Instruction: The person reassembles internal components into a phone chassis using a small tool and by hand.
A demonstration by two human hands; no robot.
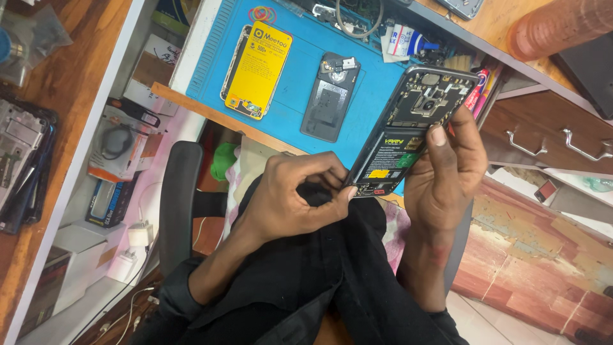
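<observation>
Across the upper middle of the frame I see the flat blue rubbery work mat (294, 70), ribbed along its left edge, lying on a pale-rimmed bench. At upper left a glossy brown wooden counter (70, 83) runs down the side. Below the mat, the black chair armrest (180, 191) stands at left of centre, and dark cloth on the person's lap fills the bottom middle.

On the mat lie a phone body covered by a yellow rectangular battery (257, 69) and, just beside it to the right, a dark grey phone back cover (330, 96) with a round camera opening. Bare blue mat shows between and around these two, giving free room there. At the mat's upper edge sits a small white tube with a blue cap (408, 41).

My right hand (447, 172) grips the opened black smartphone (415, 128) from its right edge, thumb on the exposed circuit board; the phone is tilted, at centre right, overhanging the mat's lower right corner. My left hand (290, 195) is curled narrow, its fingertips pinched against the phone's bottom corner. Whether it holds some small tool I cannot tell.
</observation>
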